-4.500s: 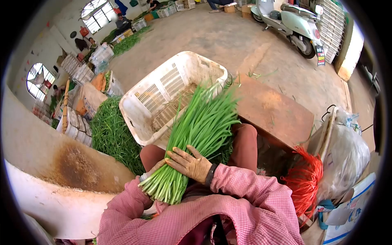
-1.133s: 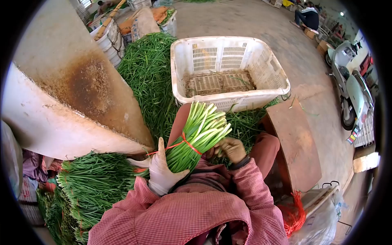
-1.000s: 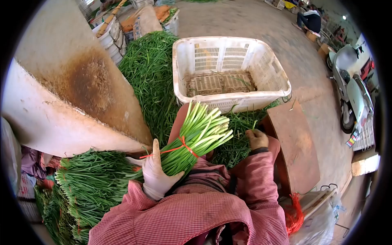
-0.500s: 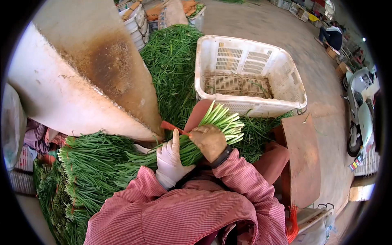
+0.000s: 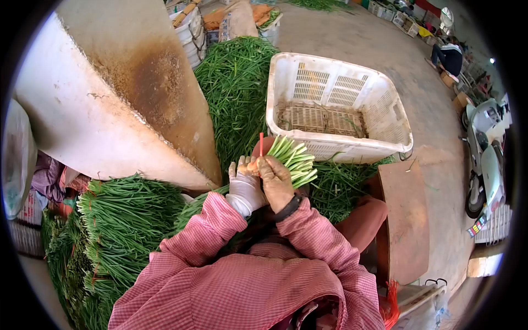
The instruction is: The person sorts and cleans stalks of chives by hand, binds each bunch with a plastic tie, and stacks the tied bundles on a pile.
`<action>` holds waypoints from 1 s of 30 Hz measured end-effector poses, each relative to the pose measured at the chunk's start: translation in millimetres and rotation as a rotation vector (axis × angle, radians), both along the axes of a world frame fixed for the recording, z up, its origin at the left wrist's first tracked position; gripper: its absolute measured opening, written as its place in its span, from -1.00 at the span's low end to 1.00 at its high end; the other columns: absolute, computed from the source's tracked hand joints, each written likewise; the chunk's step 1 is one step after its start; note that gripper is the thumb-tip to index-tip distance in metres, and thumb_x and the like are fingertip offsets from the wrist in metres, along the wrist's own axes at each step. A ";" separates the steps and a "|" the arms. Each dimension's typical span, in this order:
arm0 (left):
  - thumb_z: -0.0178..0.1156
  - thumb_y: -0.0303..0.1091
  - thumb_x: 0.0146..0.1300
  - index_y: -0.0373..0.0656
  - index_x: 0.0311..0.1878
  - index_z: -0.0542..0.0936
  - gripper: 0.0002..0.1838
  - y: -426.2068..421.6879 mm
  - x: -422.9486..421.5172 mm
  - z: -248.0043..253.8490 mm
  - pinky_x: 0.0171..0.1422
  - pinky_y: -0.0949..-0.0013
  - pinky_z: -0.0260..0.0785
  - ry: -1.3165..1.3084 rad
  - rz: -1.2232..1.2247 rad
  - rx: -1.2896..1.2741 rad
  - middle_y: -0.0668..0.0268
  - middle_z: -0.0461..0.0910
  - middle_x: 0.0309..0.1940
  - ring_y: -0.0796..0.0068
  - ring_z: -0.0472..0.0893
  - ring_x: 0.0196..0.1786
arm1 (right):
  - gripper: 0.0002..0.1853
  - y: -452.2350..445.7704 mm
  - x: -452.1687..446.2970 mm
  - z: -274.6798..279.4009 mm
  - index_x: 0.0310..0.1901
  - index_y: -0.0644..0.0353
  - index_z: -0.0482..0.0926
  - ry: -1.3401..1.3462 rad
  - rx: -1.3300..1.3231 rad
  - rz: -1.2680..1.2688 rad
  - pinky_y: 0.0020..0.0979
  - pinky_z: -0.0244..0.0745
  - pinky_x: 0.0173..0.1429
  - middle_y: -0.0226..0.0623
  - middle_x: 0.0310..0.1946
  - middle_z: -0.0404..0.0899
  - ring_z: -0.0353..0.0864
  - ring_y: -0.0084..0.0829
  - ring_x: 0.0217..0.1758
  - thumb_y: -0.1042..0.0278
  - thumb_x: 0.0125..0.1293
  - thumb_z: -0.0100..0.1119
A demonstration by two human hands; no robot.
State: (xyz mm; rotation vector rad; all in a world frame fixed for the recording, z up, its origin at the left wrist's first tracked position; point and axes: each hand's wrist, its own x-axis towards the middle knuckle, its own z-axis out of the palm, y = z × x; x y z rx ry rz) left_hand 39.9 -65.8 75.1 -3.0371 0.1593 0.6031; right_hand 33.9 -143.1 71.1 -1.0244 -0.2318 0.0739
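Note:
A bunch of chives (image 5: 297, 165) lies across my lap, pale cut stems toward the upper right and green leaves trailing left beneath my sleeve. My left hand (image 5: 245, 190), in a white glove with bare fingertips, is closed around the bunch from the left. Right beside it, my right hand (image 5: 276, 180) pinches a red tie strip (image 5: 261, 143) whose end sticks up above the fingers. Part of the strip is hidden by both hands. Tied bunches of chives (image 5: 132, 220) are stacked to my left.
A white plastic crate (image 5: 341, 147) stands ahead, scraps on its floor. Loose chives (image 5: 234, 82) are heaped beside it, next to a stained slanted pillar (image 5: 159, 82). At my right are a brown board (image 5: 408, 220) and red strips (image 5: 391, 305). Farther off are a scooter (image 5: 487, 154) and a seated person (image 5: 450, 58).
The red strip has swung from pointing left to standing upright. My left hand has moved up and right, its raised finger now bent in beside my right hand.

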 end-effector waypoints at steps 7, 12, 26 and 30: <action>-0.21 0.03 0.14 -0.09 0.17 0.20 -0.42 8.2 3.5 -110.9 0.26 0.01 -0.14 -0.533 -0.012 0.073 0.28 0.21 0.15 0.31 0.13 0.24 | -0.80 0.9 2.8 -14.7 -0.47 0.31 0.41 0.156 -0.153 0.075 -0.61 0.26 -0.33 -0.45 -0.58 0.38 0.30 -0.63 -0.51 0.43 0.27 -0.09; -0.11 -0.04 0.13 -0.21 0.04 0.31 -0.49 14.0 18.4 -138.7 0.16 0.20 0.09 -0.688 0.029 -0.212 0.23 0.45 -0.12 0.34 0.36 0.06 | -0.80 -8.2 -16.1 -10.5 -0.50 0.31 0.42 -0.037 -0.368 0.008 -0.58 0.26 -0.40 -0.41 -0.61 0.40 0.31 -0.62 -0.54 0.44 0.25 -0.08; 0.20 -0.11 -0.22 -0.28 -0.16 0.36 -0.44 -28.7 -31.6 -34.4 -0.15 0.32 0.24 -0.581 0.106 -0.266 0.21 0.42 -0.45 0.34 0.44 -0.34 | -0.70 -114.6 35.7 -38.0 -0.09 0.27 0.45 -0.836 -1.286 -0.248 -0.36 0.31 0.06 -0.08 -0.15 0.48 0.45 -0.28 -0.04 0.32 0.19 -0.04; 0.22 -0.12 -0.34 -0.40 -0.06 0.29 -0.26 -33.7 -33.7 -41.1 -0.10 0.32 0.19 -0.564 0.063 -0.171 0.18 0.38 -0.32 0.30 0.40 -0.23 | -0.65 -144.0 41.1 -36.5 -0.03 0.24 0.40 -0.866 -1.656 -0.783 -0.28 0.29 0.06 -0.18 -0.15 0.49 0.44 -0.16 -0.11 0.42 0.11 0.05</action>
